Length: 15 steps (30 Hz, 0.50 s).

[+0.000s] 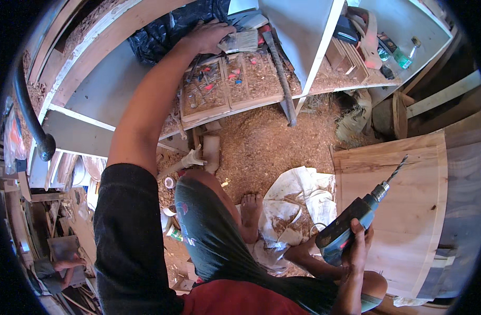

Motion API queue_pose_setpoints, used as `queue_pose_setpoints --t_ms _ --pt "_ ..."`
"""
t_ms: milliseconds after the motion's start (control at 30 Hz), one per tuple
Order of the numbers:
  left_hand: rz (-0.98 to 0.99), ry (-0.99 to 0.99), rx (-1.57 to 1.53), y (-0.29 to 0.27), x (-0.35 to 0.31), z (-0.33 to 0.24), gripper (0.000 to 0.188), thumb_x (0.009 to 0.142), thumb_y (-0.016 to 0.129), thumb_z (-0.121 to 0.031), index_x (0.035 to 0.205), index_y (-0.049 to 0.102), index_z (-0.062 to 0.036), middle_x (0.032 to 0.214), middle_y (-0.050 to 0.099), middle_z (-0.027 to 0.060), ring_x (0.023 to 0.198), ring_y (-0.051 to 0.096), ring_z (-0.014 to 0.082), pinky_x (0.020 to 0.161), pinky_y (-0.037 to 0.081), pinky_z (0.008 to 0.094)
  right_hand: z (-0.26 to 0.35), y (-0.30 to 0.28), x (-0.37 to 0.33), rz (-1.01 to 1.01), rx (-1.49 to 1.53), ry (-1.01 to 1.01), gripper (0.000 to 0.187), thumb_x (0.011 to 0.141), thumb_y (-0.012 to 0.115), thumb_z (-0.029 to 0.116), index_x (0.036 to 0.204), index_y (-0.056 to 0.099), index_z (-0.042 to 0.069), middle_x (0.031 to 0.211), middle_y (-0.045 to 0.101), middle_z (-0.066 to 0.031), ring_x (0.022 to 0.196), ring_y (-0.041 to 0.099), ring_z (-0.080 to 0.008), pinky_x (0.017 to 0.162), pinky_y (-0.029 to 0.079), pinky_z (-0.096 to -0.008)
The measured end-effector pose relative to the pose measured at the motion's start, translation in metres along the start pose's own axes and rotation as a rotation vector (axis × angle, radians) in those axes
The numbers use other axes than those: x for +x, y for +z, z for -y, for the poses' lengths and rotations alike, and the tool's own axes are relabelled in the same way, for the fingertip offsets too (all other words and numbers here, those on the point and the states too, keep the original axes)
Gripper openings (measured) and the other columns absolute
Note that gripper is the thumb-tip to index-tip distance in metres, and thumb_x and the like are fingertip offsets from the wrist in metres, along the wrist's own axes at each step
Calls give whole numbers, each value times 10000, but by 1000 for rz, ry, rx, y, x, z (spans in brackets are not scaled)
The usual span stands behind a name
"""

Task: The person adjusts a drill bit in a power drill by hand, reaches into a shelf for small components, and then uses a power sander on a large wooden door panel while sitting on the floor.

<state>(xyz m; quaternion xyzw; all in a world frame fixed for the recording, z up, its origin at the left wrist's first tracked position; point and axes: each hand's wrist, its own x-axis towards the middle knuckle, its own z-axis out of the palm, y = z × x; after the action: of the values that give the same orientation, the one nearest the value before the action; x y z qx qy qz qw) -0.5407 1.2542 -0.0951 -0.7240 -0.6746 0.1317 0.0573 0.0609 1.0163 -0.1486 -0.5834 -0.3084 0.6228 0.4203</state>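
My right hand [357, 244] is closed round the grip of a dark power drill [348, 223]. A long twist bit [398, 169] sits in its chuck and points up and to the right. My left arm stretches far forward into the shelf unit, and my left hand [210, 38] is there with its fingers partly spread. Beside its fingers lies a wide paintbrush [240, 42] with pale bristles; the fingertips are partly hidden. Behind that hand is a crumpled black plastic bag [162, 34]. Just nearer stands a divided wooden tray [227, 105] with small bits and red pieces among shavings.
A long metal bar [280, 76] overhangs the shelf edge. Wooden panels [392, 205] stand at right. White cloth [287, 210] lies on the shaving-covered floor [251, 142] by my feet. Bottles [403, 60] sit on the right shelf. Another person's arms [67, 268] show at far lower left.
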Motion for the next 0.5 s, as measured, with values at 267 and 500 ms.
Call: queue_pose_setpoints --t_ms 267,500 --pt "-264 -165 -19 8 6 32 610 841 728 -328 1388 535 -137 1365 596 123 1259 574 346 1040 482 496 0 5 3 35 -13 -1 718 896 787 221 1454 392 1 1262 570 -93 1101 576 -191 956 486 -354" --pt "-480 -388 -78 23 11 42 578 846 703 -359 1355 562 -126 1333 622 143 1218 609 354 1021 493 512 -4 0 5 -22 -23 10 634 894 780 201 1400 449 12 1189 592 -75 1047 578 -169 911 491 -329"
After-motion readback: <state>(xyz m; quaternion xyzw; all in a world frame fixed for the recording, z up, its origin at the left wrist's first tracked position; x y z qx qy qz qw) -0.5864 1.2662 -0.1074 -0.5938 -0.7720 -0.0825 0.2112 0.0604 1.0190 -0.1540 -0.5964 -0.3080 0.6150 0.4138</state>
